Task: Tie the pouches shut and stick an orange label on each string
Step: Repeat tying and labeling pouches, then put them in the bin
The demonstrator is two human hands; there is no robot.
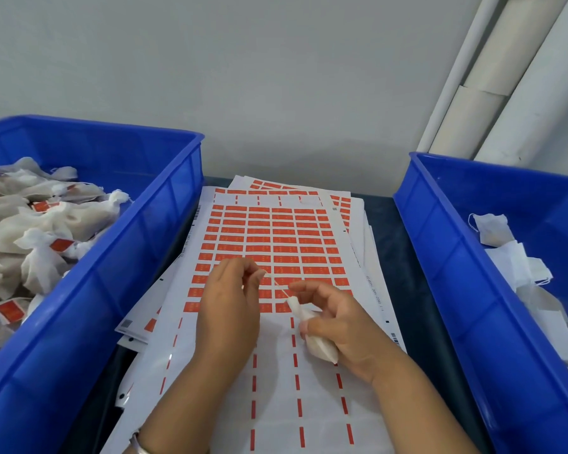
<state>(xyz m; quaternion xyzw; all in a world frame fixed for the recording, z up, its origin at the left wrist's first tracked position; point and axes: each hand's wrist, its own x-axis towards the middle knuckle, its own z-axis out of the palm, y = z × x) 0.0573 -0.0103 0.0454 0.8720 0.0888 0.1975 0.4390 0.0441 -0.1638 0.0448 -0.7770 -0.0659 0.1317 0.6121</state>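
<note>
White gauze fills the right hand (pixel 338 326): its fingers curl round a small pouch (pixel 318 342), grip closed on the body with the gathered neck poking out toward the middle of the view. From that neck a thin string (pixel 277 288) runs up and left to the left hand (pixel 230 306), whose thumb and forefinger pinch the far end and pull it taut. Whether a knot has already formed at the neck is hard to tell, since the fingers cover much of it.

Both hands work just above a label sheet (pixel 269 244), its upper rows full of orange labels and its lower part already stripped down to red dashes. More sheets lie fanned beneath it on the dark tabletop (pixel 394 244).

To finish this step well, the string probably wants steady tension while the right hand keeps the neck bunched, so the closure cinches tight against the gauze and leaves a free tail long enough to fold a label round.

On the left a blue bin (pixel 118 290) holds tied pouches bearing orange labels; the blue bin on the right (pixel 473 306) holds flat white pouches that look untied.
</note>
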